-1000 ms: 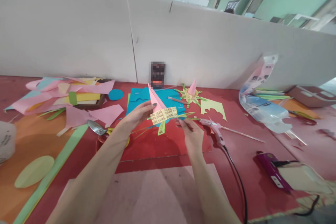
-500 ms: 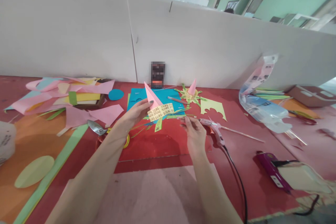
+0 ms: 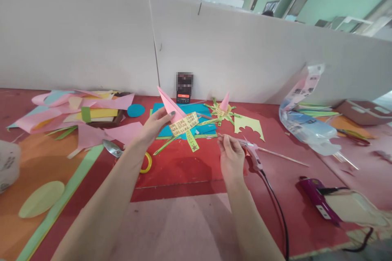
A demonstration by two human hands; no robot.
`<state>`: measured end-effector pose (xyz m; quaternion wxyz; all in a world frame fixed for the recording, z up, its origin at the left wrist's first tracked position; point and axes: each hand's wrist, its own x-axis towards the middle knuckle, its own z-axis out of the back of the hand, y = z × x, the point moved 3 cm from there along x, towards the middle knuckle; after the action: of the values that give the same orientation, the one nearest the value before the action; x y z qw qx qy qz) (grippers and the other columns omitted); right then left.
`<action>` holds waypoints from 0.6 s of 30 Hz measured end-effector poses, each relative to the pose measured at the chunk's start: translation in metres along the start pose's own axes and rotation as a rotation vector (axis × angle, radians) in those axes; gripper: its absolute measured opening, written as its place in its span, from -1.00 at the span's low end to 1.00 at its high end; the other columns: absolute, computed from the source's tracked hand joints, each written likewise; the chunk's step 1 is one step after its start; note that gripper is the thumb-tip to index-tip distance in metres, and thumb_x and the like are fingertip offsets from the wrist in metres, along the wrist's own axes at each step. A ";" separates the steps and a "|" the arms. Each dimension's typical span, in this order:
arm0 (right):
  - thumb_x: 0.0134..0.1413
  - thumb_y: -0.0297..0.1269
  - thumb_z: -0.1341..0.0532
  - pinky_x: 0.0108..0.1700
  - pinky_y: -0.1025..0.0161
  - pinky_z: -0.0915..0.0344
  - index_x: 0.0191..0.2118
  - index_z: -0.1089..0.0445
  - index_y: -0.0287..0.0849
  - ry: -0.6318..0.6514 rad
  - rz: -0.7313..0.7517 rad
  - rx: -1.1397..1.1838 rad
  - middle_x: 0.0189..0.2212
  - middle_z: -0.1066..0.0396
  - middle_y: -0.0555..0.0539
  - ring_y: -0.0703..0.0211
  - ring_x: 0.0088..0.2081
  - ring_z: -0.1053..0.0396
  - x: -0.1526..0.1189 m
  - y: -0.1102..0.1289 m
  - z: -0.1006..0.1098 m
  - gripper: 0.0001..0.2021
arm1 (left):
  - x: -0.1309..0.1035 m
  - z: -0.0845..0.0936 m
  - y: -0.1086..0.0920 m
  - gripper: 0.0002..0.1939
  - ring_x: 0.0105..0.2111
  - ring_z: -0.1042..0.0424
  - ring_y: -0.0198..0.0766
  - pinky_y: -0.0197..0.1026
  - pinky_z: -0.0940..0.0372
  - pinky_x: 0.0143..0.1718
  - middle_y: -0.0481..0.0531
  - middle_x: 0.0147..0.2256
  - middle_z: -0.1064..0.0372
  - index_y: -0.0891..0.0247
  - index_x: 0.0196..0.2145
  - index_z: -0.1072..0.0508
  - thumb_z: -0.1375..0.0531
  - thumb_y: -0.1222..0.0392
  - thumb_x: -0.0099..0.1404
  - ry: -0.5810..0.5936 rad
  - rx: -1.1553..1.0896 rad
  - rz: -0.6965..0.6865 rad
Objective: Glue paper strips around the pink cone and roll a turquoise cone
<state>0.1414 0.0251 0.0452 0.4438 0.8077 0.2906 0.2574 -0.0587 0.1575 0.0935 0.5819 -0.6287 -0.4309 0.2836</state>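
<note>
My left hand (image 3: 159, 124) is closed on a paper craft: a pink cone (image 3: 170, 104) with a yellow patterned base (image 3: 184, 124) and green paper strips (image 3: 192, 142). It is held tilted above the blue paper (image 3: 211, 128). My right hand (image 3: 231, 151) is pinched, apart from the craft; what is between its fingertips is too small to make out. Just right of that hand lies a pink glue gun (image 3: 253, 153) with a black cord. A similar craft with a pink cone (image 3: 225, 103) stands on the table behind.
Coloured paper scraps (image 3: 73, 106) pile up at left, near yellow-handled scissors (image 3: 147, 163). A phone (image 3: 183, 87) leans on the white partition (image 3: 245, 57). At right are a plastic bag (image 3: 309, 126), a purple power strip (image 3: 320, 202) and a thin stick (image 3: 284, 157).
The craft in my left hand has shifted left and tipped further, so its green strips show more. My right hand has moved slightly right, away from it, still pinched.
</note>
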 end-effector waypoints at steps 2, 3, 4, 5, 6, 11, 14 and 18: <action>-0.13 -0.25 -0.29 -0.03 0.08 -0.28 -0.40 -0.42 -0.19 -0.044 0.036 -0.030 -0.37 -0.48 -0.04 0.19 -0.24 -0.42 0.003 0.003 0.004 -0.86 | 0.000 0.003 -0.001 -0.52 -0.19 -0.40 -0.11 -0.10 -0.26 -0.16 0.12 -0.17 -0.42 0.24 -0.03 -0.35 -0.20 0.01 0.11 -0.001 0.025 -0.016; -0.13 -0.25 -0.28 0.00 0.06 -0.26 -0.40 -0.41 -0.19 -0.070 0.049 -0.042 -0.37 -0.48 -0.04 0.18 -0.22 -0.42 0.006 0.005 0.006 -0.86 | 0.001 0.004 -0.001 -0.52 -0.18 -0.39 -0.10 -0.10 -0.25 -0.15 0.12 -0.15 -0.42 0.24 -0.03 -0.35 -0.20 0.02 0.11 -0.004 0.044 -0.026; -0.13 -0.24 -0.28 0.01 0.05 -0.24 -0.39 -0.41 -0.19 -0.095 0.058 -0.048 -0.37 -0.48 -0.04 0.16 -0.20 -0.42 0.008 0.007 0.009 -0.85 | 0.001 0.006 -0.001 -0.52 -0.16 -0.38 -0.10 -0.09 -0.24 -0.13 0.13 -0.14 -0.41 0.25 -0.03 -0.34 -0.20 0.03 0.11 -0.008 0.066 -0.037; -0.13 -0.24 -0.29 0.02 0.05 -0.22 -0.39 -0.41 -0.18 -0.118 0.066 -0.044 -0.38 -0.48 -0.03 0.15 -0.19 -0.42 0.010 0.008 0.011 -0.85 | 0.001 0.007 -0.002 -0.53 -0.15 -0.37 -0.10 -0.08 -0.23 -0.12 0.13 -0.14 -0.41 0.26 -0.03 -0.35 -0.20 0.04 0.11 -0.013 0.088 -0.046; -0.14 -0.25 -0.29 0.04 0.05 -0.21 -0.40 -0.41 -0.18 -0.135 0.072 -0.031 -0.40 -0.48 -0.02 0.15 -0.18 -0.41 0.012 0.010 0.012 -0.86 | 0.001 0.007 -0.002 -0.53 -0.15 -0.37 -0.10 -0.08 -0.23 -0.11 0.12 -0.14 -0.41 0.26 -0.04 -0.35 -0.21 0.05 0.10 -0.019 0.111 -0.052; -0.13 -0.27 -0.29 0.03 0.09 -0.21 -0.43 -0.40 -0.13 -0.087 0.075 0.098 -0.46 -0.43 0.04 0.19 -0.16 -0.40 0.015 0.018 0.014 -0.91 | 0.000 0.005 -0.006 -0.55 -0.19 -0.38 -0.13 -0.12 -0.23 -0.13 0.08 -0.19 -0.43 0.26 -0.09 -0.39 -0.23 0.03 0.06 -0.043 0.197 -0.036; -0.09 -0.24 -0.25 -0.14 0.16 -0.33 -0.47 -0.33 -0.11 -0.003 0.040 0.145 -0.57 -0.28 0.09 0.30 -0.39 -0.35 0.011 0.025 0.012 -0.90 | 0.000 0.003 -0.008 -0.55 -0.21 -0.38 -0.14 -0.14 -0.25 -0.16 0.08 -0.20 -0.44 0.27 -0.13 -0.40 -0.24 0.01 0.04 -0.067 0.227 -0.012; -0.02 -0.18 -0.18 -0.68 0.44 -0.09 -0.47 -0.23 -0.09 0.183 -0.115 0.073 -0.64 0.02 0.15 0.41 -0.67 0.07 0.002 0.027 0.002 -0.85 | 0.003 0.002 -0.006 -0.58 -0.18 -0.37 -0.14 -0.16 -0.24 -0.14 0.08 -0.17 -0.42 0.29 -0.18 -0.41 -0.24 0.00 0.03 -0.102 0.252 -0.019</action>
<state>0.1509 0.0137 0.0681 0.3998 0.7784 0.3850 0.2934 -0.0603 0.1604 0.0990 0.6362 -0.5314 -0.4268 0.3615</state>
